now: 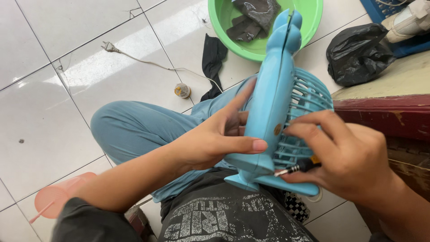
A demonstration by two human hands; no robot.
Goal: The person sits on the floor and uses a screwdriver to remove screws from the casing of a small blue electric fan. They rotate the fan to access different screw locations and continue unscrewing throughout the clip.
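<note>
Reaching in from the near left, the left hand (219, 134) wraps the blue fan (280, 112), thumb pressed along its side, fingers spread behind. From the near right, the right hand (345, 152) pinches a small screwdriver (298, 168), tip at the fan's base. A red ledge (380, 114) crowds the right; open floor (49, 89) lies left. The fan rests over the lap.

The light blue plastic fan (273, 103) looks smooth and faintly glossy; the white floor tiles (53, 85) shine; the far-right black plastic bag (358, 51) is crinkled, glossy.
</note>
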